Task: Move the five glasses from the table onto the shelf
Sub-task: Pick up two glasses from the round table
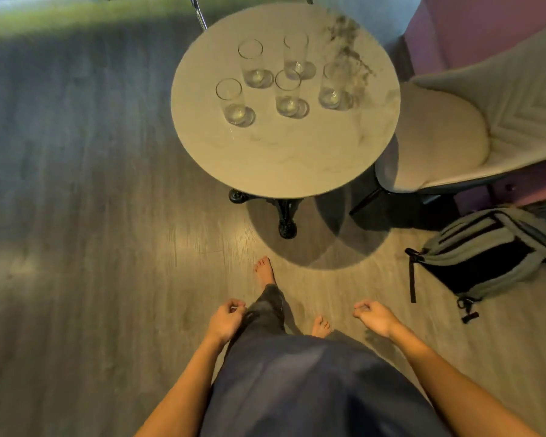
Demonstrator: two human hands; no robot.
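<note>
Wood-plank floor (76, 184) fills most of the view. A round, pale marble-look bench (284, 162) stands far centre on a black cast base (284, 216). A cream padded chair (454, 137) sits just right of the bench. A grey-and-black backpack (486, 257) lies on the floor at near right, apart from the chair.

You stand on the near side of the bench, barefoot in dark trousers, one foot forward.

Your left grip (226, 320) hangs beside your thigh, fingers loosely curled, nothing in it. Your right grip (375, 316) is the same: loose curl, holding nothing, out to the right of your leg. Both grips are well apart from the bench.

The task items are all on the bench, upright and clear, grouped on its far half:
- far-left glass (254, 63)
- far-middle glass (297, 53)
- right glass (334, 86)
- centre glass (289, 94), between the others
- near-left glass (234, 102), closest to the left rim

They stand near each other. Can't tell if any touch.
</note>
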